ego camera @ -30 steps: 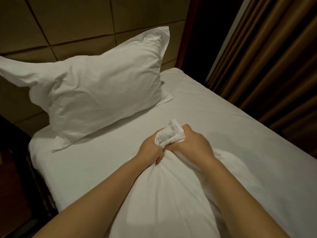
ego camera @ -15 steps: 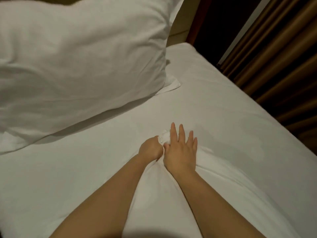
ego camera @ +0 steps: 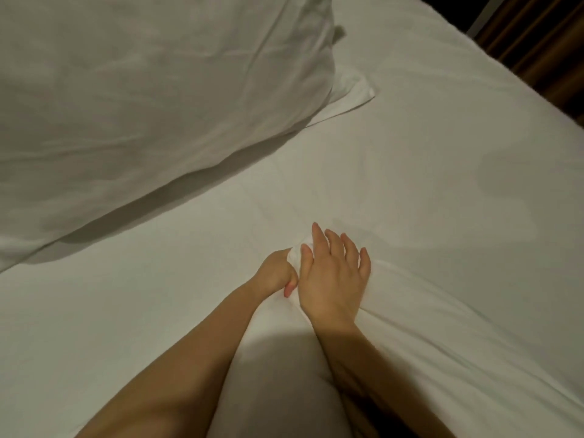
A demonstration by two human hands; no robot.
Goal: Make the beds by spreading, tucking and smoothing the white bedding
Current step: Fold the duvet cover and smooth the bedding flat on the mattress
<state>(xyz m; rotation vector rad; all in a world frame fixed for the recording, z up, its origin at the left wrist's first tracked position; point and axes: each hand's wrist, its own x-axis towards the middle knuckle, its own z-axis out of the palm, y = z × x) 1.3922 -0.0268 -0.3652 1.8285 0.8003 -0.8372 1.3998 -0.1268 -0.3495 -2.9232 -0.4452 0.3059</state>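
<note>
The left hand [ego camera: 277, 275] is clenched around the bunched end of the near pillow [ego camera: 442, 349], which lies on the bed sheet [ego camera: 410, 147]. The right hand [ego camera: 335, 275] presses flat on it with fingers spread. A second pillow [ego camera: 142, 105] rests beyond.

A large pillow [ego camera: 142, 90] fills the upper left of the frame, its flap lying on the white sheet [ego camera: 426, 159] that covers most of the picture. In the lower centre a near pillow [ego camera: 278, 374] lies under both forearms. The left hand [ego camera: 278, 275] grips its bunched corner [ego camera: 295, 252] with curled fingers. The right hand [ego camera: 331, 279] rests just beside it, fingers spread and straight on the fabric. A brown curtain [ego camera: 543, 36] shows in the upper right corner of the frame.
</note>
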